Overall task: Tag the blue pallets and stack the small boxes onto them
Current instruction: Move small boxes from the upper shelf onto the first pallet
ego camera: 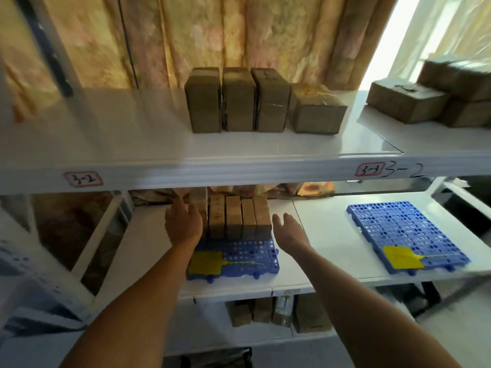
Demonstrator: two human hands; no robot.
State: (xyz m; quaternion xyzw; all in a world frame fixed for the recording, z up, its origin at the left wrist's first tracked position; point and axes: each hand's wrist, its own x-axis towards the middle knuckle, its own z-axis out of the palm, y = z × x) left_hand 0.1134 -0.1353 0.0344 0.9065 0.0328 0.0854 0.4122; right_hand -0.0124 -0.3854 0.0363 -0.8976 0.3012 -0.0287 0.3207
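On the middle shelf lies a blue pallet [247,257] with a yellow tag [206,262] at its near left corner. Several small brown boxes [239,217] stand upright in a row on its far half. My left hand [183,221] is at the left end of the row, fingers straight, touching the leftmost box. My right hand [288,228] hovers open just right of the row, palm toward the boxes, not clearly touching. A second blue pallet [403,232] with its own yellow tag [402,257] lies bare further right on the same shelf.
The upper shelf [239,158] carries several more brown boxes [261,100], with a further pile [435,99] at the far right. More boxes [281,310] sit on the shelf below. Shelf labels read 3-2 and 3-3. A patterned curtain hangs behind.
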